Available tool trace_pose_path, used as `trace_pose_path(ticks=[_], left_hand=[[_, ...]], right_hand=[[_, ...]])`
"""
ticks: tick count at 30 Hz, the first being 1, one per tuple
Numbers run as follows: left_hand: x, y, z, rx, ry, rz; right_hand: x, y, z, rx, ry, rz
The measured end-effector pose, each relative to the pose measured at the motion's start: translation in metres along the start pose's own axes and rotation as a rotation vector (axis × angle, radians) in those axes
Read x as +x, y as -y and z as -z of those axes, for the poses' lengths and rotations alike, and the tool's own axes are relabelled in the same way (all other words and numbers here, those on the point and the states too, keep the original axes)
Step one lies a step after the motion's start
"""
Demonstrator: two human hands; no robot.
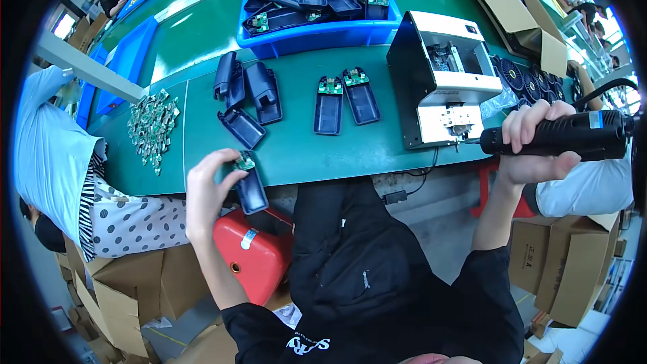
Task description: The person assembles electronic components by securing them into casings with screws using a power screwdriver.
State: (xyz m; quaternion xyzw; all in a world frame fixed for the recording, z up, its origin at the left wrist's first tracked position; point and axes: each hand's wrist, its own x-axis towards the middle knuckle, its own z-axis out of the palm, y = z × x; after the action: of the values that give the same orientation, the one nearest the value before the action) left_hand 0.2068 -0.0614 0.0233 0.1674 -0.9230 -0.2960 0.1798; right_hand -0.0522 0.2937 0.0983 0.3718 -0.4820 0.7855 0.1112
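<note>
Between the thumb and fingers of my left hand [206, 192] is a dark blue plastic housing [253, 193], tilted at the table's front edge. A small green circuit board [245, 162] sits at its upper end, partly covered by my fingers. My right hand [529, 138] is wrapped round a black electric screwdriver [596, 136], held level and pointing left. Its thin tip is by the metal front of a white and black screw feeder [450, 118]; whether they touch, I cannot tell. Two housings with boards [329, 109] lie left of the feeder. Several more housings [242, 128] lie farther left.
A blue bin [296, 46] heaped with board-fitted housings stands at the back. Loose green circuit boards [153, 128] are piled at left. Black round parts [532, 84] and a cardboard box [515, 14] lie beyond the feeder. A person in light blue [57, 135] sits close at left.
</note>
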Motion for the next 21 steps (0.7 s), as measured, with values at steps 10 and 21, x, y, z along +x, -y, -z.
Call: trace_pose_path(ticks=[10, 21], left_hand=[[0.002, -0.045, -0.053, -0.209, 0.078, -0.156], [0.029, -0.078, -0.106, -0.416, 0.15, -0.24]], right_hand=[[0.003, -0.017, -0.012, -0.128, 0.03, 0.008], [-0.009, -0.01, -0.012, -0.042, 0.076, -0.089]])
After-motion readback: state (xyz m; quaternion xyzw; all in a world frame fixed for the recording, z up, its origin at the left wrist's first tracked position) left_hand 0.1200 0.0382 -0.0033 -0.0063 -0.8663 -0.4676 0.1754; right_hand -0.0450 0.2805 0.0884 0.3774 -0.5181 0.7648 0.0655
